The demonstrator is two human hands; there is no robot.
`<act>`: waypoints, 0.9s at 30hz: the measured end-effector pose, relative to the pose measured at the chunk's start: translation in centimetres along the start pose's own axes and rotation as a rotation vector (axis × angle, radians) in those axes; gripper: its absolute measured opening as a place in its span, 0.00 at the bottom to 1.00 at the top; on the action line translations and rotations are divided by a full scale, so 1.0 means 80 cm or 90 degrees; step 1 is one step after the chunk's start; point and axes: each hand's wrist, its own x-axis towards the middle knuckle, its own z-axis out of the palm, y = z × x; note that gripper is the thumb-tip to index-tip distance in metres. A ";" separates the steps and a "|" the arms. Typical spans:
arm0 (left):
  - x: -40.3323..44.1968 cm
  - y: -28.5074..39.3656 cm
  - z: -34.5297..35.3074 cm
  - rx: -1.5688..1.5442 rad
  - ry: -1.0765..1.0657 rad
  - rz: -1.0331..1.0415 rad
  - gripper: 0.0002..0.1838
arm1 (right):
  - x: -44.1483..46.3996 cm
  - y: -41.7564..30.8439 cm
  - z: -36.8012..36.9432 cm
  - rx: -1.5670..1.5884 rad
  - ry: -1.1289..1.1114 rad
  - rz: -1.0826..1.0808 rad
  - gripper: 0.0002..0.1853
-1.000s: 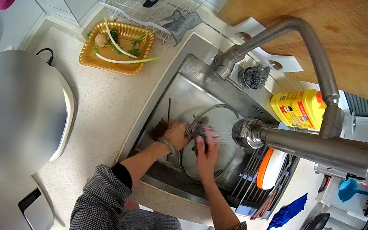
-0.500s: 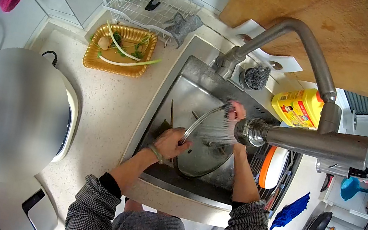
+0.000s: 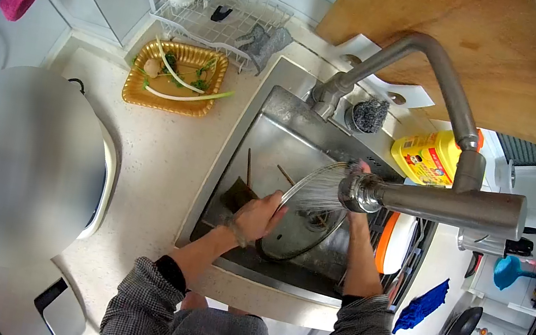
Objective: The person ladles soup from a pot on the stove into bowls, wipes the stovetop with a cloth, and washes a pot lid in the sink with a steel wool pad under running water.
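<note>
A round, see-through glass pot lid (image 3: pixel 302 237) with a metal rim is held tilted over the steel sink (image 3: pixel 282 127). My left hand (image 3: pixel 259 218) grips the rim on its left side, thumb on top. On the far right edge, my right hand (image 3: pixel 364 167) holds the lid too, though the faucet head covers most of it. Water sprays leftward from the faucet head (image 3: pixel 360 192) onto the glass. Chopsticks (image 3: pixel 249 168) and a dark flat piece (image 3: pixel 237 195) lie in the sink, left of the lid.
A golden tray (image 3: pixel 133 88) with scallions stands left of the sink, near a wire rack (image 3: pixel 194 18). Behind the sink are a scouring pad (image 3: pixel 369 116), a yellow bottle (image 3: pixel 425 156) and a wooden board (image 3: pixel 460 51). A rounded appliance (image 3: pixel 25 160) stands at left.
Both hands have tilted the lid more steeply, so it looks narrower, and my left hand has shifted slightly right. Water keeps running over it.
</note>
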 end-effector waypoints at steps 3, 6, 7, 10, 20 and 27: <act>0.002 0.000 -0.005 0.008 0.021 0.042 0.12 | 0.011 -0.031 -0.002 -0.677 -0.058 -0.277 0.16; 0.021 0.003 -0.017 -0.020 0.041 0.028 0.13 | -0.041 0.033 0.072 -1.105 -0.267 -0.647 0.18; 0.032 0.006 -0.020 -0.055 0.067 -0.005 0.14 | -0.044 0.054 0.058 -1.167 -0.277 -0.606 0.17; 0.043 0.000 -0.019 -0.040 0.105 0.059 0.14 | -0.070 0.112 0.095 -1.276 -0.321 -0.631 0.15; 0.010 -0.023 -0.008 -0.007 0.225 0.121 0.12 | -0.075 0.159 0.096 -1.209 -0.350 -0.507 0.16; 0.004 -0.008 -0.014 0.034 0.143 0.122 0.11 | -0.017 0.067 0.072 -0.971 -0.067 -0.523 0.13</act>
